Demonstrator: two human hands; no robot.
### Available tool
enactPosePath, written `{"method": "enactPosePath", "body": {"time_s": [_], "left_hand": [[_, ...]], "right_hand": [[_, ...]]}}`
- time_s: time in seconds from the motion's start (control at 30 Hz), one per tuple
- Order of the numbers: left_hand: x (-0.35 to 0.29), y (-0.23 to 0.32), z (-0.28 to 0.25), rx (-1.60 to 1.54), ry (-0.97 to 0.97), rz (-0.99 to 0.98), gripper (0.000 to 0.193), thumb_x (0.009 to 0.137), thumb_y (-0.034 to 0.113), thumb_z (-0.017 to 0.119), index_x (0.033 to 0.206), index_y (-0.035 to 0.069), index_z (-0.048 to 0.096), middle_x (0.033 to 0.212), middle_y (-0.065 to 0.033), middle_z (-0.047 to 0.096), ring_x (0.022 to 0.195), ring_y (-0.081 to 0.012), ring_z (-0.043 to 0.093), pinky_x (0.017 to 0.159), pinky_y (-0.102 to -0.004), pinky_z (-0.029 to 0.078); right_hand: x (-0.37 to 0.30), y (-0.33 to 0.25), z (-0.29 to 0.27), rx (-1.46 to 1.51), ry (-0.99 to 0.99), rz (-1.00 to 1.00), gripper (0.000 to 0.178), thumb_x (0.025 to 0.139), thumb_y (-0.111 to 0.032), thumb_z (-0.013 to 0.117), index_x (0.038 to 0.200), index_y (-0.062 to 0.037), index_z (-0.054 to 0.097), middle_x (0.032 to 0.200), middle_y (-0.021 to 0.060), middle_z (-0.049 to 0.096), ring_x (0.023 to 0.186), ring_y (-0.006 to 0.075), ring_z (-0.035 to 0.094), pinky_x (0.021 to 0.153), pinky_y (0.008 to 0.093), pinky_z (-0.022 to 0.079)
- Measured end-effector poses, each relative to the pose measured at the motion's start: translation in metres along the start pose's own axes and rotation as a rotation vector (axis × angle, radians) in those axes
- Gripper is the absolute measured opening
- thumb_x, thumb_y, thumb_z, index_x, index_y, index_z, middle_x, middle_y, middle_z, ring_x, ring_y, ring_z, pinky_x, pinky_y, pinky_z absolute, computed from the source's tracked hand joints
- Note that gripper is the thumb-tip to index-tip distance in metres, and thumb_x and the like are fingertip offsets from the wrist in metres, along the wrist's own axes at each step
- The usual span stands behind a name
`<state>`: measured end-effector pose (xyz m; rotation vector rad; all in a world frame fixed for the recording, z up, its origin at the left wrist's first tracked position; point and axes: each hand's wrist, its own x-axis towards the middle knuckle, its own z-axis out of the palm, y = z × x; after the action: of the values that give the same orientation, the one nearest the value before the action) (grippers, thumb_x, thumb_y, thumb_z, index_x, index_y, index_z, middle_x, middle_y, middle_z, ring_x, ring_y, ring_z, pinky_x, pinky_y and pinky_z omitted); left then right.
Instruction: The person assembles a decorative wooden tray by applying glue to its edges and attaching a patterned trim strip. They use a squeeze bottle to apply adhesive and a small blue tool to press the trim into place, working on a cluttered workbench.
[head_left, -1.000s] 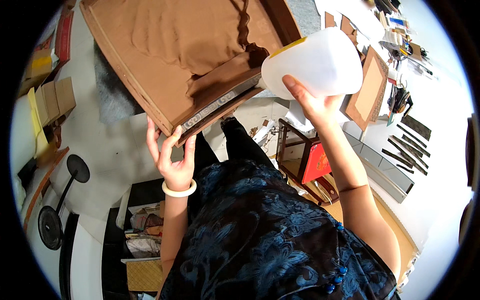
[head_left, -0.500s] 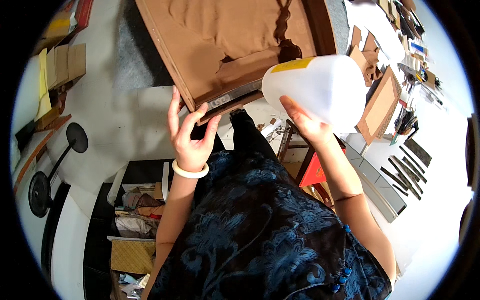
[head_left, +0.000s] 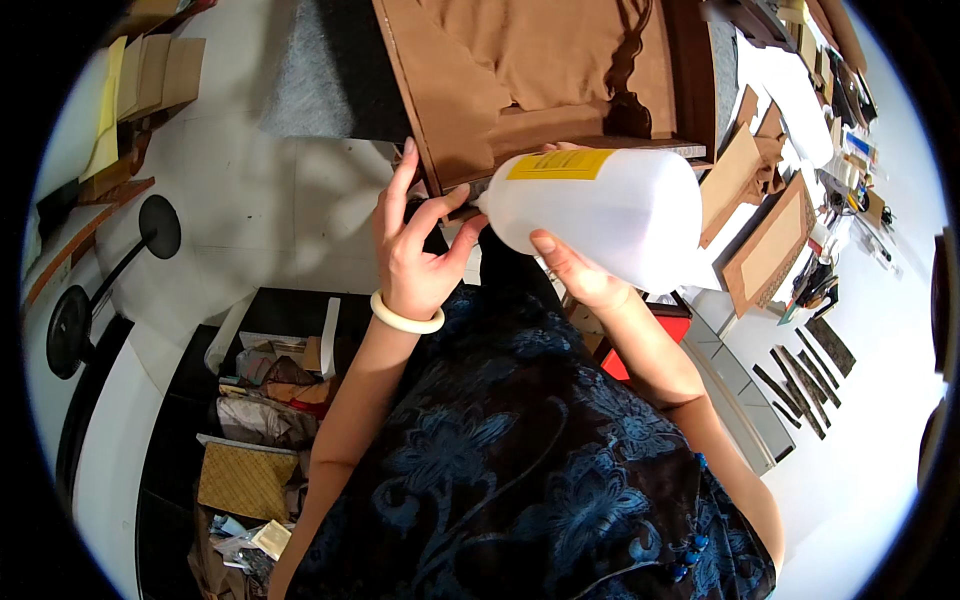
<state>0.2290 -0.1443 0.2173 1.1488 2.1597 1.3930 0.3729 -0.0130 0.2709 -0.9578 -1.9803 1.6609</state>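
White bottle is lying on its side in the air at about two o'clock, its base facing four o'clock and its narrow nozzle pointing toward nine. A yellow label is showing on its upper flank. Right hand is grasping the bottle, thumb pressing the near side, fingertips just showing over the far side. Left hand is sitting close to centre, toward ten o'clock; its thumb and index finger are curling together right by the nozzle tip, and a longer finger is stretching up beside the frame. Cannot tell whether those fingers are grasping the frame's corner or merely touching it. A cream bangle is circling the left wrist. Brown frame is filling the space from twelve to one o'clock, its near edge running just behind the bottle; a rumpled brown sheet is covering its inside. Grey cloth is spreading out from under it at eleven. Farther out: a framed panel is lying at two o'clock, dark strips are lying side by side near half past three, a yellow woven box is sitting at eight, and folded cardboard is standing at ten.
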Motion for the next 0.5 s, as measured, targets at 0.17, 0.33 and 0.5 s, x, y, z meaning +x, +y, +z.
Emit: {"method": "enactPosePath", "body": {"time_s": [0.17, 0.33, 0.5], "left_hand": [[-0.001, 0.004, -0.002, -0.011, -0.022, -0.012, 0.032, 0.072, 0.007, 0.086, 0.101, 0.004, 0.073, 0.148, -0.0256, 0.044, 0.13, -0.0371, 0.052, 0.105, -0.0448, 0.044], [-0.003, 0.003, 0.0, -0.036, -0.004, -0.025, 0.032, 0.072, 0.01, 0.087, 0.101, 0.004, 0.073, 0.148, -0.0248, 0.045, 0.127, -0.0351, 0.054, 0.102, -0.0438, 0.043], [-0.002, 0.0, 0.003, 0.004, 0.028, 0.008, 0.033, 0.071, 0.019, 0.088, 0.1, 0.008, 0.074, 0.148, -0.0224, 0.046, 0.121, -0.035, 0.056, 0.099, -0.0416, 0.045]], "right_hand": [[0.002, -0.007, -0.031, -0.04, 0.146, 0.0, 0.062, 0.082, -0.018, 0.079, 0.136, -0.006, 0.051, 0.133, 0.014, 0.057, 0.126, 0.0304, 0.052, 0.107, 0.0422, 0.041], [-0.007, 0.004, -0.069, -0.269, 0.325, -0.103, 0.053, 0.078, -0.011, 0.082, 0.124, -0.0017, 0.059, 0.119, 0.012, 0.063, 0.109, 0.0238, 0.061, 0.096, 0.0367, 0.049], [-0.001, 0.001, -0.073, 0.053, 0.678, -0.029, 0.049, 0.083, -0.011, 0.078, 0.124, 0.0001, 0.055, 0.114, 0.0098, 0.061, 0.104, 0.0192, 0.059, 0.092, 0.0353, 0.049]]}}
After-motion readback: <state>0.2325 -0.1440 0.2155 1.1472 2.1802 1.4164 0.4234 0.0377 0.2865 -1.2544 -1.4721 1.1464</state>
